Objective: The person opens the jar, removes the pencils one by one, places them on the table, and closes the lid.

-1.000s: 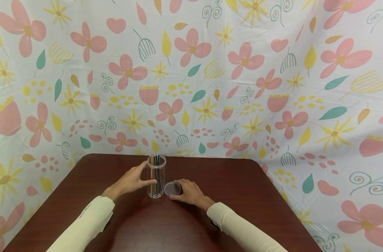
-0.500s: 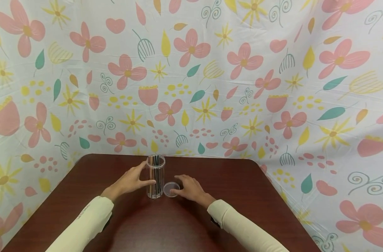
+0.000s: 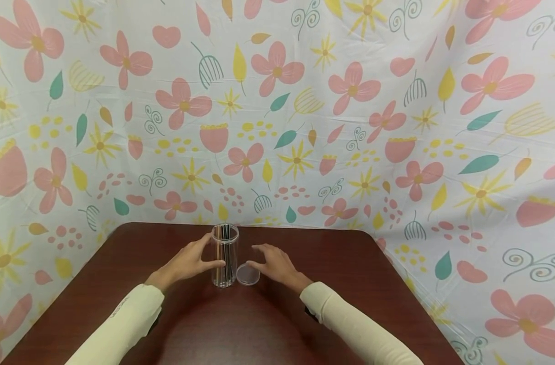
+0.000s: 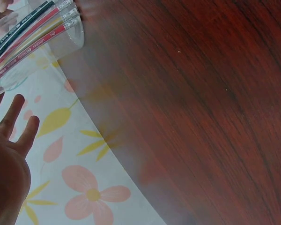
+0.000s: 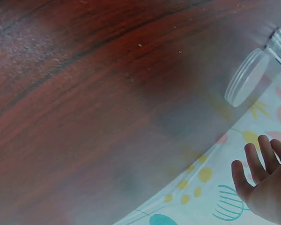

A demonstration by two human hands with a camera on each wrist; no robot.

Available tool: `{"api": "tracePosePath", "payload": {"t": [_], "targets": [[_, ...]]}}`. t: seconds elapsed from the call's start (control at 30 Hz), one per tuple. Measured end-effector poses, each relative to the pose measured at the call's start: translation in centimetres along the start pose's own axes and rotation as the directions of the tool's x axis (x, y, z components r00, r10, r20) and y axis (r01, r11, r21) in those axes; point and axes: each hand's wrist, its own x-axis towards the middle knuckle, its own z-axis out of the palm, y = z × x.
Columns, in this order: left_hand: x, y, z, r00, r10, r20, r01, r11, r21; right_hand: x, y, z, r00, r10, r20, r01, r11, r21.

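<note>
A tall clear plastic jar (image 3: 224, 256) stands upright on the table, with several pencils (image 4: 35, 40) inside it and its top uncovered. My left hand (image 3: 186, 261) holds the jar from the left, thumb across the front and fingers behind. Just right of the jar's base lies its round clear lid (image 3: 248, 274), flat on the table; the right wrist view also shows the lid (image 5: 247, 77) with its ridged rim. My right hand (image 3: 277, 263) hovers beside the lid with fingers spread and nothing in them. Its thumb tip is near the lid's far right edge.
The dark brown wooden table (image 3: 222, 324) has rounded far corners. A white cloth (image 3: 277, 126) printed with flowers and leaves hangs behind it and along the sides.
My right hand has let go of the lid and drawn slightly up and away from it. The lid stays beside the jar. My left hand keeps its hold on the jar.
</note>
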Motion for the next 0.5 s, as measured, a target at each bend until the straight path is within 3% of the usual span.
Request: {"api": "tracePosePath", "payload": {"t": [0.5], "targets": [[0.0, 0.1, -0.1, 1.000, -0.011, 0.006, 0.011, 1.000, -0.002, 1.8, -0.5, -1.5, 0.998, -0.010, -0.067, 0.010, 1.000, -0.007]]}}
